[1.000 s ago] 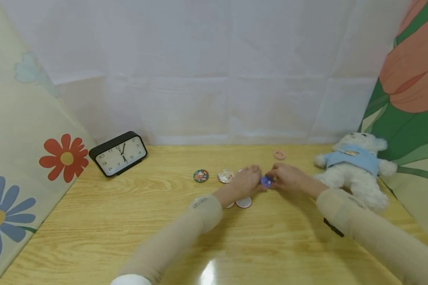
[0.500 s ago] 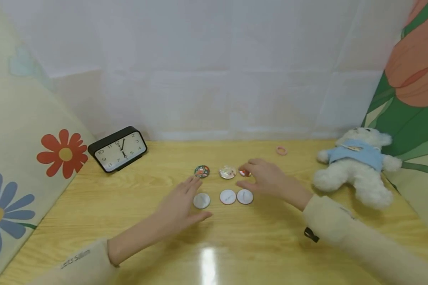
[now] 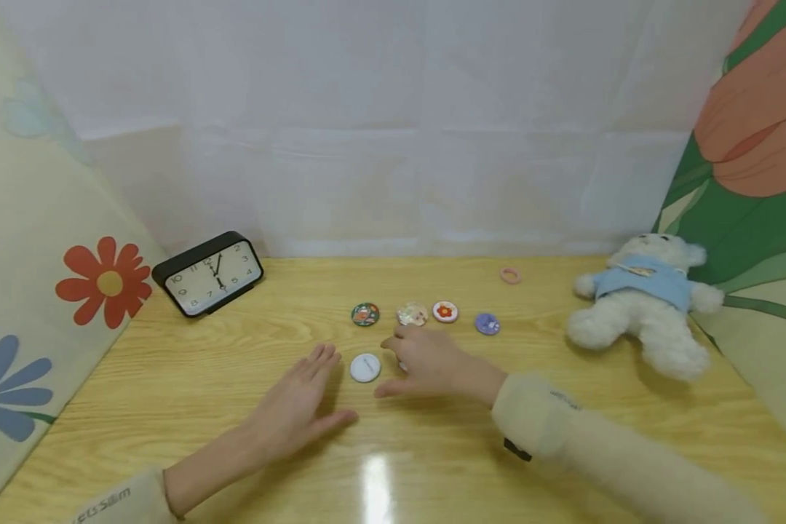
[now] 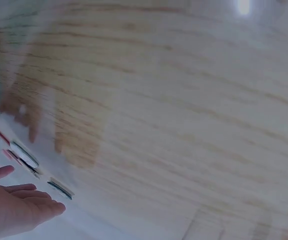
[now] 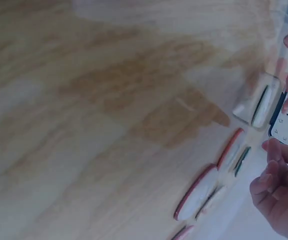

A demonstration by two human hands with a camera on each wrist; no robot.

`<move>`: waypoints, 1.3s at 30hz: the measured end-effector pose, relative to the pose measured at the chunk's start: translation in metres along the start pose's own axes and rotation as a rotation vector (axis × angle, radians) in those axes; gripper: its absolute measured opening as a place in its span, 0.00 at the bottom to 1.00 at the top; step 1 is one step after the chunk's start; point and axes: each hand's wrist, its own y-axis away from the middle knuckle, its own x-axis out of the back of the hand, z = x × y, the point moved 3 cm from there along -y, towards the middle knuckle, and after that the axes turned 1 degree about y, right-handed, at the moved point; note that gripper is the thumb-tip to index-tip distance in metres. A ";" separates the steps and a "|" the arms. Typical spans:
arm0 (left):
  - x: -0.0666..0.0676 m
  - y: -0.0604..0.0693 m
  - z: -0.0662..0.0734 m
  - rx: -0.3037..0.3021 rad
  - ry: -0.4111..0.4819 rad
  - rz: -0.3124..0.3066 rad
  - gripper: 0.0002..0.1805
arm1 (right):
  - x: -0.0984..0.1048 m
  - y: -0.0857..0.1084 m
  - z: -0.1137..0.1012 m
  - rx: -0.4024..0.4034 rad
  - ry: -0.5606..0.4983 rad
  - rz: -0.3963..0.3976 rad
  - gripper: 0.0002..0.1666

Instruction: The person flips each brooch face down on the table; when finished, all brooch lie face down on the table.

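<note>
My left hand (image 3: 291,411) hovers left of a white-backed round badge (image 3: 365,367), fingers straight and thumb spread, holding nothing. My right hand (image 3: 429,364) reaches over the front row of badges, thumb apart from the loosely bent fingers. It hides most of the front row's other badges in the head view. The right wrist view shows two red-rimmed badges (image 5: 198,192) apart from the right hand's fingers. Behind them, picture side up, lie a dark green badge (image 3: 364,314), a pale glittery badge (image 3: 412,314), a red-flower badge (image 3: 445,312) and a purple badge (image 3: 487,324).
A pink ring (image 3: 511,275) lies at the back of the wooden table (image 3: 288,291). The black alarm clock (image 3: 209,275) stands at the back left. On the right a white plush bear (image 3: 642,306) in a blue top lies on its back. A white cloth hangs behind.
Both hands have left the purple badge, which now lies on the table. The left hand has drawn back left. The right hand has moved left, past the red-flower badge, over the front row.
</note>
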 end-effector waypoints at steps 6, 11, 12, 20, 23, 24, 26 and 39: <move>-0.004 -0.001 -0.002 -0.013 -0.017 -0.010 0.46 | -0.011 0.001 -0.003 0.019 0.000 0.008 0.36; -0.007 -0.006 0.000 -0.032 -0.023 -0.019 0.44 | -0.014 0.001 -0.003 0.005 0.004 0.017 0.35; -0.007 -0.007 0.000 -0.033 -0.022 -0.019 0.43 | -0.014 0.001 -0.003 0.002 0.004 0.017 0.36; -0.010 -0.010 0.002 -0.002 -0.015 -0.035 0.41 | -0.017 -0.002 -0.005 0.008 0.026 0.013 0.36; -0.012 -0.012 0.002 -0.001 -0.039 -0.020 0.40 | -0.019 -0.005 -0.006 0.003 0.019 0.010 0.36; -0.012 -0.013 0.001 -0.002 -0.044 -0.016 0.40 | -0.020 -0.006 -0.006 -0.002 0.011 0.006 0.36; -0.013 -0.015 0.001 -0.011 -0.054 -0.013 0.39 | -0.021 -0.008 -0.007 -0.013 -0.016 -0.005 0.36; -0.015 -0.017 0.006 -0.049 -0.019 0.087 0.30 | -0.023 -0.009 -0.012 0.034 -0.046 0.032 0.25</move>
